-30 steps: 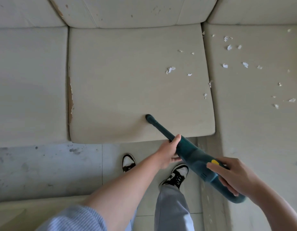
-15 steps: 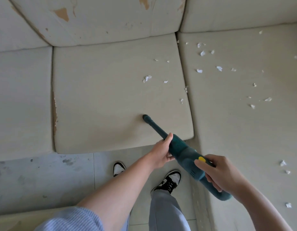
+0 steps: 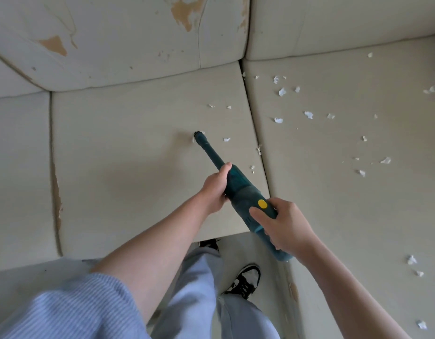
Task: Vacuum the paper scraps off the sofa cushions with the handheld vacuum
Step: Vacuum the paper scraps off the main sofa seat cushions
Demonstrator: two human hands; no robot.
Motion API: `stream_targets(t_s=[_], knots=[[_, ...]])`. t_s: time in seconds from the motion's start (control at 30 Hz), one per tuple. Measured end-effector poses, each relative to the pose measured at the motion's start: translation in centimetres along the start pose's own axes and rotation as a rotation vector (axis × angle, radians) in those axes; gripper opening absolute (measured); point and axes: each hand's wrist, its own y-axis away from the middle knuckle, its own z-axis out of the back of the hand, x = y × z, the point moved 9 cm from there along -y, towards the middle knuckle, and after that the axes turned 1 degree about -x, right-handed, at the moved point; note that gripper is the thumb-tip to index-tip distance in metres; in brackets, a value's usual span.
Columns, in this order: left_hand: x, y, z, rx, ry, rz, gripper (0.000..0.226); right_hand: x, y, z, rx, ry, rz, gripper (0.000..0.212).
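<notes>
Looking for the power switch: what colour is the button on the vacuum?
Yellow, on the dark teal vacuum; the button shows in the head view.

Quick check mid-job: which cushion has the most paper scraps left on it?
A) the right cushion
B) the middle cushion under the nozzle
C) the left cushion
A: the right cushion carries most of the paper scraps, the middle cushion only a few near its right edge.

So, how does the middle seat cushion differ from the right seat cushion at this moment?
The middle seat cushion carries only a few paper scraps, near its right side; the right seat cushion has many, spread widely. The vacuum nozzle touches the middle cushion, while nothing works on the right one. The middle cushion's left edge is worn to brown; the right cushion's top looks intact. Both are the same pale beige.
</notes>
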Motion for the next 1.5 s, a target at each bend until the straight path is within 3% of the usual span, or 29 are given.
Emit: stream_targets(t_s=[0.13,0.4,0.93,1.07,1.23,1.5], knots=[[-2.3,-1.8,0.4,0.003,-0.056,0.043,0.053,1.7,-2.6,-0.3,0.012,-0.037,-0.040,0.034],[-2.5,-1.9,2.5,0.014,-0.086,0.105,0.048,3.4,-3.0,-0.1,0.124,-0.028,-0.079,0.026],[-1.5,-1.2,-2.0,0.184,-0.056,0.109,0.046,1.9,-3.6,3.8,0.052,0.112,0.011,0.022],[-2.4,-1.4,-1.4,0.137,-0.028,0.032,0.049,2.5,-3.8,3.7,0.061,0.118,0.051,0.024],[-2.7,-2.1,2.4,-0.024,0.044,0.021,0.037,4.8,-4.4,0.3,0.106,0.251,0.142,0.024],[-1.4,-2.0,0.6,0.054,0.014,0.100,0.036,2.4,-4.2,1.8,0.114,0.255,0.068,0.021]])
